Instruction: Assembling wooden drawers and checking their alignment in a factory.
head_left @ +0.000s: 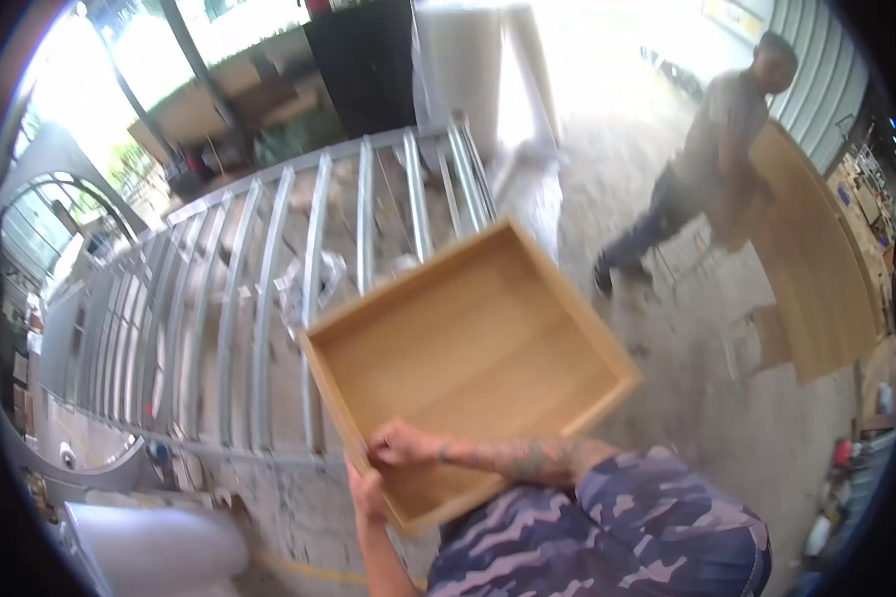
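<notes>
at the centre of the frame, the wooden drawer box [468, 348] is tilting, open face up. the right hand [400, 444] is clamping its near rim from above while the left hand [366, 495] is gripping underneath, sharing its weight. a metal gate [269, 298] is lying at the left.

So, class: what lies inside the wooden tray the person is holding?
The tray shows only its bare wooden bottom. The near corner is covered by the right hand and forearm, so that part cannot be seen.

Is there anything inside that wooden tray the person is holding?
No, the shallow wooden tray shows only its bare bottom panel, with nothing lying in it.
</notes>
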A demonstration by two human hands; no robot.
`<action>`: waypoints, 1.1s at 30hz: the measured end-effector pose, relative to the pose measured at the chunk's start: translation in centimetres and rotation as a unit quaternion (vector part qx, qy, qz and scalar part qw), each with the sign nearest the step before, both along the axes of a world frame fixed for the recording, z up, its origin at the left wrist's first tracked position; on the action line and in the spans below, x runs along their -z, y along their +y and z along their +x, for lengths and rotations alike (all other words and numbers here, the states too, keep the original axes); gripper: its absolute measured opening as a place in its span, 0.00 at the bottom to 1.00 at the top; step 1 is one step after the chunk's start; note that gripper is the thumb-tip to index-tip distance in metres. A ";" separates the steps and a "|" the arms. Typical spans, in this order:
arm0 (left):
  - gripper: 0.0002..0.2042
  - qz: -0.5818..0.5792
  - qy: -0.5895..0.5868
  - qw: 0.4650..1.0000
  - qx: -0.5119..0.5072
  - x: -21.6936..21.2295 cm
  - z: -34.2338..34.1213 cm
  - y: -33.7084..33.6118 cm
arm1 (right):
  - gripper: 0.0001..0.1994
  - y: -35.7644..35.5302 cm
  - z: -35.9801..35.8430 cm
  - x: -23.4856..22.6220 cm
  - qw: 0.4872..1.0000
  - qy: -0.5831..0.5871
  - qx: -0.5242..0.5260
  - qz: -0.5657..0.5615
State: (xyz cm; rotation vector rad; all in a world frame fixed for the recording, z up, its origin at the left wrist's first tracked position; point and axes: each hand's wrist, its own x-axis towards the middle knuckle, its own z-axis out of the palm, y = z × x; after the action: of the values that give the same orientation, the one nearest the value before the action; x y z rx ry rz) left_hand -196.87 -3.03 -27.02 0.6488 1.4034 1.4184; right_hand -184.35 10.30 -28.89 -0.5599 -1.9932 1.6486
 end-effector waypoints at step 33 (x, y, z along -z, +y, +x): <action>0.34 0.064 0.158 0.985 0.031 -2.3 0.7 0.0 | 0.13 -0.8 0.0 -2.9 0.998 -0.057 -0.011 -0.006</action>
State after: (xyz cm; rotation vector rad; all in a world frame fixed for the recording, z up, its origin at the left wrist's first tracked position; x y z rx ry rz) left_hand -196.14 -3.02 -24.75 1.0276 1.5288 1.4079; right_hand -184.37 9.46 -25.97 -0.6536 -2.0779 1.6774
